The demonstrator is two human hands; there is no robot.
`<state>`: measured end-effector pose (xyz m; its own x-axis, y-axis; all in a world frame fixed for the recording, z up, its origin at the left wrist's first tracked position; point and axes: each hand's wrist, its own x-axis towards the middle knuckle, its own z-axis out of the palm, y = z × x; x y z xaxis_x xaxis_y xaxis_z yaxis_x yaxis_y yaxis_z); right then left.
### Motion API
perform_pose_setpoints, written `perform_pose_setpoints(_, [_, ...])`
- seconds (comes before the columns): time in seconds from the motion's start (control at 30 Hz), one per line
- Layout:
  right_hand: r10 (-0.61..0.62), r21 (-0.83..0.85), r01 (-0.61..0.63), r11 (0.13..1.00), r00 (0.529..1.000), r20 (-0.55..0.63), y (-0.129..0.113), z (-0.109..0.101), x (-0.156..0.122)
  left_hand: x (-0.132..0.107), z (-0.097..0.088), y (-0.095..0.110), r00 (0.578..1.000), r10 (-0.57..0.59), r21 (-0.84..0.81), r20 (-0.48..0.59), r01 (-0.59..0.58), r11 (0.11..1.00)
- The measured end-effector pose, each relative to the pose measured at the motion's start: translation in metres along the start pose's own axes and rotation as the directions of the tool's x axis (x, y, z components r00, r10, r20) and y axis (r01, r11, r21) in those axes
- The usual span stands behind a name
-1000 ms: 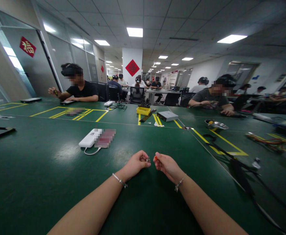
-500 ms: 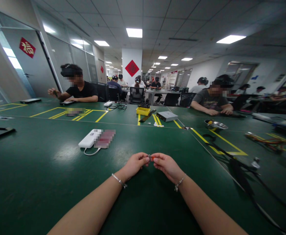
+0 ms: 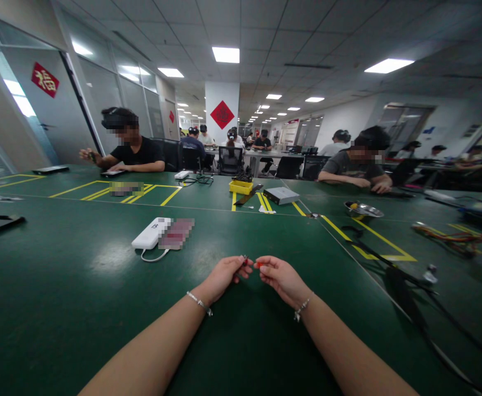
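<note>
Our 2 hands nearly meet, fingertip to fingertip, over the smooth dark-green table [image 3: 79, 308], well in from its far edge. In our left hand [image 3: 223, 276] we pinch a tiny dark, metallic-looking part [image 3: 246, 258] between thumb and fingers, its top poking out. In our right hand [image 3: 282, 279] we pinch a small bright orange-red piece [image 3: 260, 265], mostly covered by our fingertips. The 2 pieces are apart, with a narrow gap between the hands; their exact shapes are too small to tell.

To handle them well, we judge, our grip should be light and set back, leaving the facing ends bare so we can check their alignment. Steadying both wrists against the table should help, as should turning with the fingertips, not the arms. Working low seems wise: a dropped dark part could be hard to spot on this surface. The flat white plastic block with a white cable [image 3: 151, 234], off towards the left edge, leaves us elbow room.
</note>
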<state>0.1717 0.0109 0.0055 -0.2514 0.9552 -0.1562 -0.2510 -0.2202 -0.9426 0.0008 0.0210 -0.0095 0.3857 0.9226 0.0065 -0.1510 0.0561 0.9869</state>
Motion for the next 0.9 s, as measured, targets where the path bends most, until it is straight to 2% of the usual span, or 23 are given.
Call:
perform_pose_setpoints(0.27, [0.009, 0.060, -0.010, 0.998, 1.000, 0.011, -0.0032, 0.0015, -0.0013, -0.0013, 0.0013, 0.0018, 1.000, 0.012, 0.018, 0.009, -0.013, 1.000])
perform_pose_setpoints(0.4, [0.000, 0.097, -0.005, 0.995, 0.999, 0.047, -0.0043, 0.0027, -0.0031, -0.0018, 0.0025, 0.0015, 1.000, 0.030, -0.022, 0.001, -0.030, 0.999])
perform_pose_setpoints(0.53, [-0.003, 0.128, -0.005, 0.992, 0.998, 0.061, -0.0040, 0.0021, -0.0033, -0.0024, 0.0040, 0.0026, 0.995, 0.099, -0.052, -0.014, -0.099, 0.994])
perform_pose_setpoints(0.67, [-0.017, 0.127, 0.008, 0.992, 0.998, 0.063, -0.0031, 0.0012, -0.0025, -0.0023, 0.0045, 0.0054, 0.980, 0.183, 0.077, -0.077, -0.177, 0.981])
perform_pose_setpoints(0.9, [-0.047, 0.110, 0.040, 0.993, 0.997, 0.062, -0.0028, 0.0025, -0.0031, -0.0029, 0.0076, 0.0085, 0.964, 0.215, 0.262, -0.158, -0.169, 0.950])
